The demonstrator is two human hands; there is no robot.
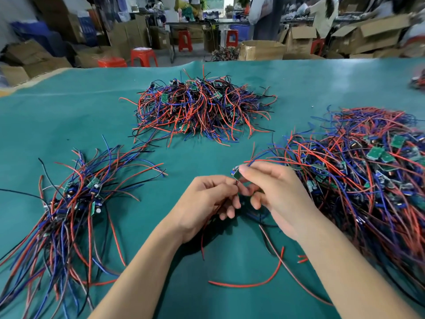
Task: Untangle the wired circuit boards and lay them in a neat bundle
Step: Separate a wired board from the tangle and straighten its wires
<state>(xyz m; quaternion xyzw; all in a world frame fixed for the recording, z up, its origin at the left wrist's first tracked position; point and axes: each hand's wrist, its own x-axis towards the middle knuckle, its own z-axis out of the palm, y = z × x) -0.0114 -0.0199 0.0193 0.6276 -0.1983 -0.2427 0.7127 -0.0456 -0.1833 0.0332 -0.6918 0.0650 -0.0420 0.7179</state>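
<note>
Nearest the viewer, on the green mat, a loose red wire curves just in front of two bare forearms. Past it, both hands meet above the mat and share one small circuit board. The right hand pinches the board's top edge between thumb and forefinger, its other fingers curled loosely beneath. The left hand pinches the wires hanging from the board's lower edge, fingers curled around them. Red and blue wires run from the board to the right, into the big pile; dark and red wires trail down under the hands toward the viewer.

Left of the board lies a combed bundle of boards, its red, blue and black wires running roughly one way. Right of the board, a large tangled pile of wired green boards spreads to the mat's edge. Beyond the board, well apart from the hands, sits a second tangled heap near the mat's middle.

Farther still, past the mat's far edge, stand red plastic stools and open cardboard boxes, with blurred people at distant tables.
</note>
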